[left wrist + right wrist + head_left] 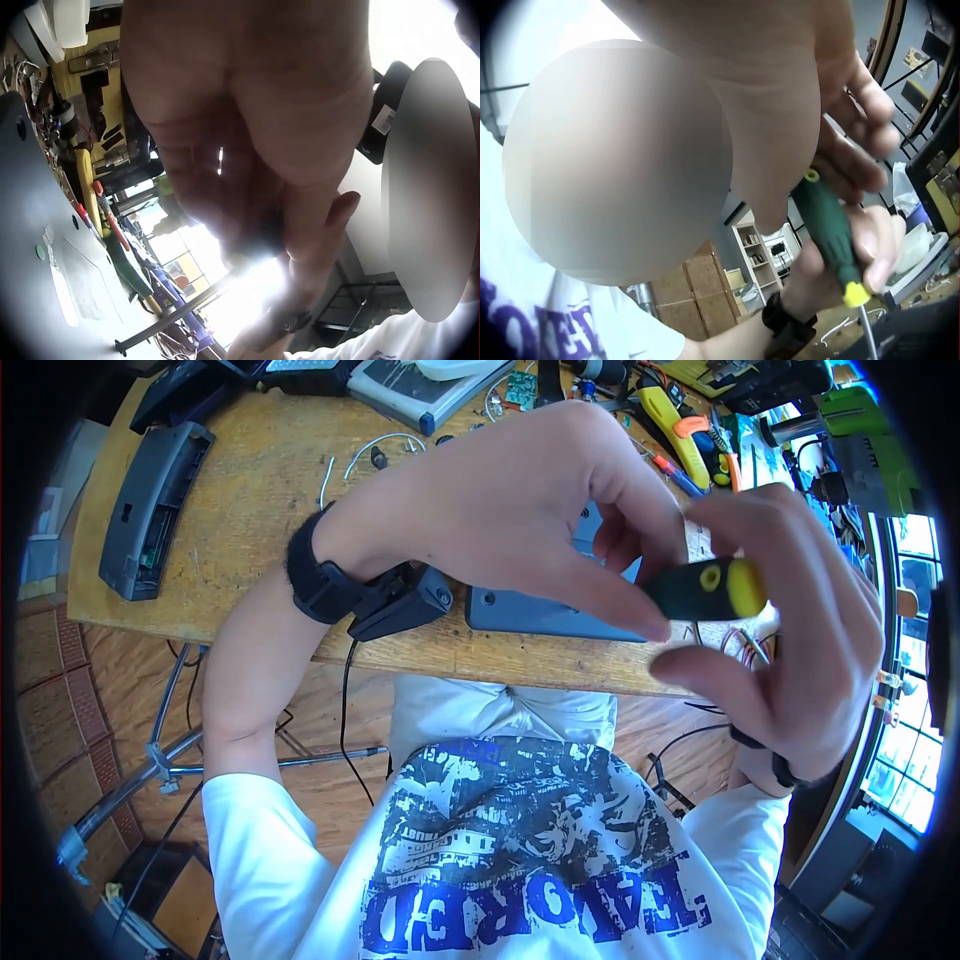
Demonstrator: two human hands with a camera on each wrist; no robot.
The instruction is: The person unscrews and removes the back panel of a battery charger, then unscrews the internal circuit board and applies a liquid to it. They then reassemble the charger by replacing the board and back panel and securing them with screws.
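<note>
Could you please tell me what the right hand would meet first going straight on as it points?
Probably the left hand holding the screwdriver handle, though depth is unclear and the handle's yellow end might come first.

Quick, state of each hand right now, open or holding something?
Left hand: closed, pinching the green screwdriver handle.
Right hand: open around the handle's end, contact unclear.

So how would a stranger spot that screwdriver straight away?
Start at the wooden workbench and look to its near right side. Above it, the person's left hand grips the screwdriver, with the right hand beside it. Its dark green handle with yellow ends sets it apart from the mostly yellow tool lying farther back.
</note>
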